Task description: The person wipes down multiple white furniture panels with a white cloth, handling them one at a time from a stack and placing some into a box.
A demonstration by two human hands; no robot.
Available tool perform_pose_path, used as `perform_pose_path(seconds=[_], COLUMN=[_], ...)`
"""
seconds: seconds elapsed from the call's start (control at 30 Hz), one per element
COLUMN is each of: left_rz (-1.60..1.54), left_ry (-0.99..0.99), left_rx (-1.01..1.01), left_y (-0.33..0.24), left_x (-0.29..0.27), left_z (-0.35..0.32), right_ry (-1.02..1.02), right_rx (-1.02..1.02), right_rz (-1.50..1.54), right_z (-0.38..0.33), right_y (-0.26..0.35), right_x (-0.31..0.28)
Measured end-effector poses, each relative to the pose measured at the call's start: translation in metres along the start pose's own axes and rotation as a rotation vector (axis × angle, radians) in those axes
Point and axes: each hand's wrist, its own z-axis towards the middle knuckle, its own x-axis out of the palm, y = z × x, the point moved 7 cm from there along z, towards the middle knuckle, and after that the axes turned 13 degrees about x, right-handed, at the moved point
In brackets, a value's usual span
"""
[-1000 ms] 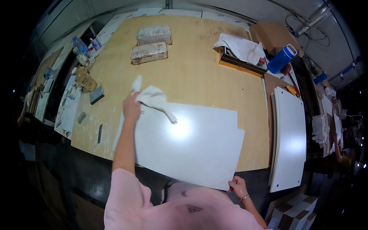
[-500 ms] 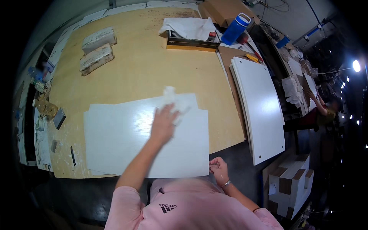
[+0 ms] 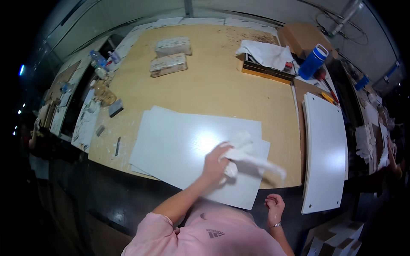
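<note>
My left hand (image 3: 215, 164) is closed on a white cloth (image 3: 245, 151), which bunches around the fingers and trails off to the right, blurred by motion. Under it lies a white panel (image 3: 179, 136) with a glossy streak of light on it. This panel lies askew over another white panel (image 3: 265, 149), whose corners show past its edges. Its near corner juts over the table's front edge. My right hand (image 3: 274, 204) is held off the table's front edge, right of that corner, its fingers curled in and nothing visible in them.
White panels with corner holes (image 3: 326, 153) are stacked at the right. Farther back are two wrapped blocks (image 3: 168, 65), a box with a white cloth (image 3: 265, 70) and a blue bottle (image 3: 314, 62). A grey block (image 3: 115, 108) and a dark strip (image 3: 118, 146) lie at left.
The view has swung left. My left hand has drawn the cloth nearer and to the right across the panel. The panels sit at a different angle; my right hand has come away from their edge.
</note>
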Motion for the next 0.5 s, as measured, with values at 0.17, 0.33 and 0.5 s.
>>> perform_pose_path(seconds=[0.17, 0.33, 0.5], left_rz=[0.306, 0.651, 0.964], left_ry=[-0.296, -0.015, -0.123], left_rx=[0.013, -0.016, 0.01], left_y=[0.006, -0.002, 0.017], left_x=[-0.098, -0.117, -0.213], left_z=[-0.019, -0.074, -0.092], right_ry=[0.135, -0.033, -0.154], right_rx=[-0.317, -0.391, -0.388], right_rz=[-0.364, -0.795, -0.869], right_z=[0.069, 0.098, 0.096], right_y=[0.046, 0.073, 0.081], right_x=[0.069, 0.107, 0.129])
